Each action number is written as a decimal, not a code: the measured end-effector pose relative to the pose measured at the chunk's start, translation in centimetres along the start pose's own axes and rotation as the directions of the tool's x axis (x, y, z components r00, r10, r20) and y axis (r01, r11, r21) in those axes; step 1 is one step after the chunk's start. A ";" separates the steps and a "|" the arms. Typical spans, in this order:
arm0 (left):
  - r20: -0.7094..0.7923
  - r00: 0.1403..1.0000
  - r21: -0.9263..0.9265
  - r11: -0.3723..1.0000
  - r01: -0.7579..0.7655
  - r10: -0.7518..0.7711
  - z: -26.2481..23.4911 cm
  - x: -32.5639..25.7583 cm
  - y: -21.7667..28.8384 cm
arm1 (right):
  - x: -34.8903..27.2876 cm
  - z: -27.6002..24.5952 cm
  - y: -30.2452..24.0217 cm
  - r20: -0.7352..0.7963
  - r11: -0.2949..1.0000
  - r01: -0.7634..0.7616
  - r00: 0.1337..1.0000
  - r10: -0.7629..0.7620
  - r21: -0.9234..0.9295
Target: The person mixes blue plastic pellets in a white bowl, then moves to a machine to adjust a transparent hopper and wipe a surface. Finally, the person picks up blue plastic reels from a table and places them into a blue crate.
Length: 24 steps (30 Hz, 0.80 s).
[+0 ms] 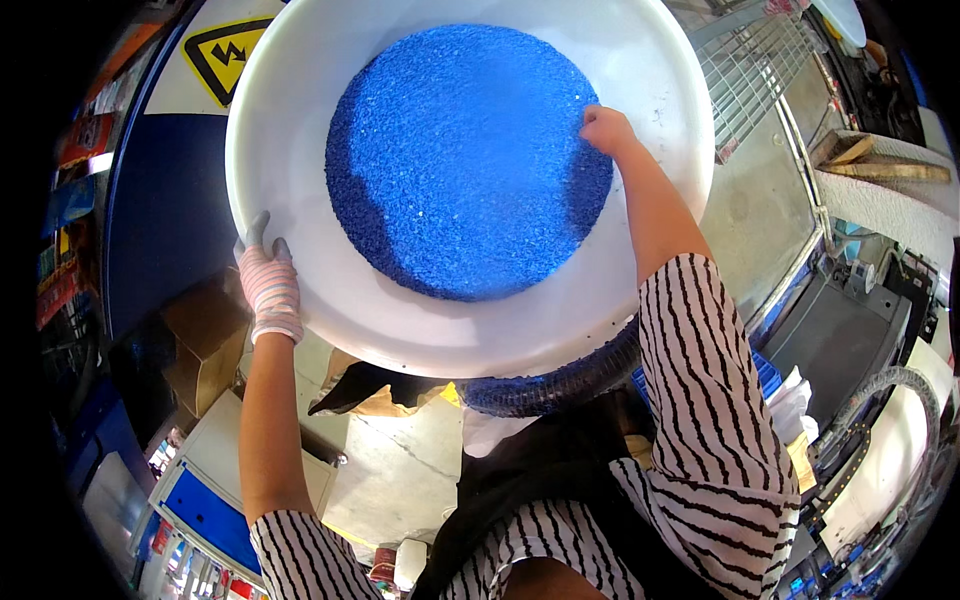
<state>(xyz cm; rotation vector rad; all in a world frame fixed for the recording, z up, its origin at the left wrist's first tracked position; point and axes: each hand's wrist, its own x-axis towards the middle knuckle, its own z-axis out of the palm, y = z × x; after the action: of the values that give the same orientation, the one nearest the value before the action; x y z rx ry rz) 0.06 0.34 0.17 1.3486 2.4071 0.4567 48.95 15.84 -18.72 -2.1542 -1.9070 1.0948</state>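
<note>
A wide, round white tub [272,170] takes up the far middle of the scene, and a broad bed of blue granules [460,160] fills its bottom, with darker shadow along the left and right edges.

The left hand [269,287], in a pale striped glove with grey fingertips, is at the left near side of the tub's rim. Its fingers touch the rim; I cannot tell whether they grip it or only rest there. The right hand [608,130] is bare and reaches over the right side of the tub to the edge of the granules. Its fingers are bent inward and bunched; whether they are clenched on any granules cannot be told.

A dark ribbed hose [560,385] curves just under the near right part of the rim. To the left stand a dark blue panel [165,215], with a yellow triangular warning sign [222,58] above it, and an open cardboard box [208,340]. On the far right, a metal wire rack [750,75] stands beside the tub. Both of the person's sleeves have black and white stripes.
</note>
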 end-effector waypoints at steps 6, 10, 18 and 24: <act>-0.002 0.999 0.018 0.999 -0.034 0.034 0.0 0.1 -0.7 | -0.8 -0.1 1.1 0.164 0.997 -0.075 0.984 0.072 0.014; -0.001 0.999 -0.002 0.999 -0.033 0.033 0.0 0.2 -0.4 | -0.4 1.1 3.0 0.335 0.992 -0.097 0.940 0.066 0.075; 0.020 1.000 0.005 1.000 0.005 -0.006 -0.2 0.0 -0.4 | -3.1 2.3 1.7 0.445 0.976 0.175 0.890 -0.102 -0.126; 0.021 1.000 -0.006 1.000 0.022 -0.022 -0.3 0.1 0.3 | -2.9 3.6 2.8 0.456 0.994 0.099 0.887 -0.069 -0.041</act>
<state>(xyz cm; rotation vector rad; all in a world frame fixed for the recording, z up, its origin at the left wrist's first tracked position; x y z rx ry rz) 0.15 0.55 0.53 1.3162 2.3989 0.4413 49.49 11.16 -21.41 -1.9438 -2.2157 1.6610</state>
